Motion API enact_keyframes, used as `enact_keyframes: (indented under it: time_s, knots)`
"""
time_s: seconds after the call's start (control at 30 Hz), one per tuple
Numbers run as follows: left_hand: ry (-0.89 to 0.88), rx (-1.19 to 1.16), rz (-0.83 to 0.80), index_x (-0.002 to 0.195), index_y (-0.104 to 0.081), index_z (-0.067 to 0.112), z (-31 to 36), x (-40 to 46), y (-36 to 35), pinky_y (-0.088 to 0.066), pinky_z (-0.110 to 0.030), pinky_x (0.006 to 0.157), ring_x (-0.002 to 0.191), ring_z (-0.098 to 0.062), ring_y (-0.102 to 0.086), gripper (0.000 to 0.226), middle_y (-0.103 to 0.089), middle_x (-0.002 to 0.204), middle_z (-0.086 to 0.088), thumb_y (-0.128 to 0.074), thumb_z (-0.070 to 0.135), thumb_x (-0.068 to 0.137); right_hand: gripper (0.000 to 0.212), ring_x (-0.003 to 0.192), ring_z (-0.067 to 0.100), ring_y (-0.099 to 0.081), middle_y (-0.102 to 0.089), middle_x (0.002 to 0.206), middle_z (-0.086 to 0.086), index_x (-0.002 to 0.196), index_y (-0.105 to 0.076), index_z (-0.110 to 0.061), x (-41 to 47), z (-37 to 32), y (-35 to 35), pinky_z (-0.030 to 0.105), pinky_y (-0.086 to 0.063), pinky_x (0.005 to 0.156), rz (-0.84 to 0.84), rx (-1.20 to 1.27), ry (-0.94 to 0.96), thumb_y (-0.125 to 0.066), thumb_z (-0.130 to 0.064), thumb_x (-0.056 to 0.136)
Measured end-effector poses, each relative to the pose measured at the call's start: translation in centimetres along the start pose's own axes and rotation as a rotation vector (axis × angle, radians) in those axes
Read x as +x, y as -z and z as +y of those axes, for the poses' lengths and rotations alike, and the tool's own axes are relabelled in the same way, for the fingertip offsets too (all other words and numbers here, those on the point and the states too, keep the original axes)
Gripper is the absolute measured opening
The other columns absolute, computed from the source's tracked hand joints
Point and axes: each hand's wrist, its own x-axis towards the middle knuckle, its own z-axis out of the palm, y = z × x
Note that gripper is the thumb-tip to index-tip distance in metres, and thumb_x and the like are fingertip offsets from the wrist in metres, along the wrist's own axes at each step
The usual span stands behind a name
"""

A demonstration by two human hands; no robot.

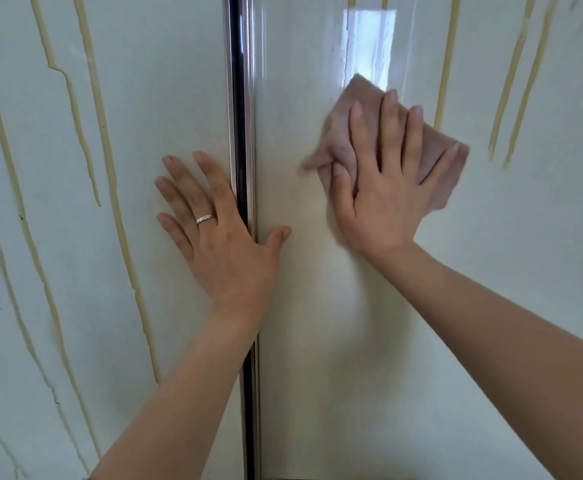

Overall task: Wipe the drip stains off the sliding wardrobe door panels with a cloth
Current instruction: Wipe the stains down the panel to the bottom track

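The left door panel [144, 98] is glossy and pale, with a faint marble-like veining, and long yellowish drip stains [103, 133] run down it in thin, slightly wavy lines, some ending in rounded tips. The left hand [220, 237] lies flat on this panel with fingers straight and spread, a silver ring [205, 219] on one finger, and its thumb reaches across the metal frame strip [243, 98], a shiny vertical rail with a dark groove, onto the right door panel [300, 341]. That panel is equally glossy, with a bright window reflection near its top. On it the right hand [383, 188] presses a cloth [340, 140], soft, pinkish-beige and crumpled into a rough diamond shape; the fingers are straight and fanned over it, so the cloth sits between palm and panel, its edges showing above and beside the fingers and blurred. Further right, more yellowish streaks [506, 98] run down the panel, near the cloth's right corner.
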Motion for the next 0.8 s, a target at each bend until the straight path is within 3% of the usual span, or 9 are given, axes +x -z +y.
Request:
enact_keyframes:
  time_s: [0.07, 0.23, 0.33, 0.43, 0.53, 0.63, 0.73, 0.8]
  knots:
    - [-0.004, -0.001, 0.003, 0.142, 0.013, 0.023, 0.1, 0.0, 0.0, 0.010, -0.040, 0.113, 0.143, -0.031, 0.014, 0.117, 0.012, 0.155, -0.016, -0.076, 0.045, 0.070, 0.056, 0.142, 0.035, -0.025, -0.034, 0.154, 0.013, 0.149, -0.036, -0.020, -1.3, -0.3, 0.1, 0.069, -0.008, 0.107, -0.019, -0.013, -0.015, -0.029, -0.043, 0.098]
    - [-0.002, 0.012, 0.009, 0.144, 0.011, 0.018, 0.0, -0.1, 0.1, 0.009, -0.042, 0.113, 0.143, -0.033, 0.012, 0.117, 0.011, 0.155, -0.018, -0.077, 0.043, 0.070, 0.058, 0.150, 0.022, 0.001, -0.011, 0.162, 0.001, 0.152, -0.023, -0.026, -8.6, 0.9, 0.9, 0.067, -0.002, 0.110, -0.148, -0.026, 0.220, -0.028, -0.047, 0.098]
    - [0.001, 0.013, -0.007, 0.143, 0.014, 0.022, 0.2, 0.0, 0.2, 0.009, -0.041, 0.113, 0.143, -0.031, 0.014, 0.117, 0.013, 0.155, -0.016, -0.076, 0.044, 0.071, 0.055, 0.145, 0.031, -0.016, -0.032, 0.155, 0.010, 0.149, -0.033, -0.022, -3.4, 1.4, 0.9, 0.067, -0.005, 0.108, -0.087, -0.007, 0.148, -0.030, -0.044, 0.098]
    - [0.007, -0.004, -0.008, 0.140, 0.015, 0.025, 0.2, 0.0, 0.2, 0.011, -0.039, 0.113, 0.142, -0.030, 0.015, 0.116, 0.014, 0.155, -0.015, -0.076, 0.044, 0.071, 0.056, 0.142, 0.037, -0.024, -0.033, 0.154, 0.014, 0.149, -0.036, -0.019, 0.3, 0.8, 0.8, 0.069, -0.005, 0.106, -0.040, 0.013, -0.048, -0.030, -0.042, 0.098]
    - [0.009, -0.006, -0.005, 0.143, 0.013, 0.024, 0.2, 0.0, 0.1, 0.011, -0.039, 0.112, 0.143, -0.030, 0.015, 0.117, 0.013, 0.155, -0.015, -0.076, 0.044, 0.070, 0.057, 0.146, 0.030, -0.015, -0.028, 0.156, 0.012, 0.151, -0.029, -0.021, -3.7, 0.9, 0.7, 0.066, -0.002, 0.109, -0.086, -0.018, 0.076, -0.030, -0.043, 0.099]
    - [0.009, -0.008, 0.001, 0.145, 0.010, 0.021, 0.1, 0.0, 0.0, 0.012, -0.038, 0.112, 0.143, -0.030, 0.014, 0.118, 0.012, 0.156, -0.015, -0.077, 0.045, 0.069, 0.059, 0.149, 0.022, 0.001, -0.014, 0.161, 0.007, 0.154, -0.013, -0.025, -7.0, 5.1, 1.6, 0.064, 0.002, 0.111, -0.138, -0.087, 0.149, -0.023, -0.047, 0.101]
    - [0.009, 0.002, 0.016, 0.146, 0.010, 0.019, -0.1, -0.1, -0.1, 0.011, -0.039, 0.112, 0.143, -0.031, 0.013, 0.119, 0.012, 0.156, -0.016, -0.077, 0.045, 0.069, 0.059, 0.144, 0.037, -0.018, -0.028, 0.155, 0.018, 0.153, -0.022, -0.018, -4.2, 6.9, 1.6, 0.070, -0.005, 0.106, -0.061, -0.148, -0.112, -0.022, -0.045, 0.100]
    - [0.001, -0.001, 0.016, 0.145, 0.010, 0.021, 0.0, 0.0, -0.1, 0.011, -0.039, 0.112, 0.143, -0.031, 0.013, 0.118, 0.012, 0.156, -0.015, -0.078, 0.044, 0.069, 0.058, 0.140, 0.041, -0.025, -0.033, 0.152, 0.021, 0.150, -0.030, -0.015, -2.5, 4.9, 1.2, 0.072, -0.008, 0.104, -0.024, -0.136, -0.146, -0.025, -0.043, 0.100]
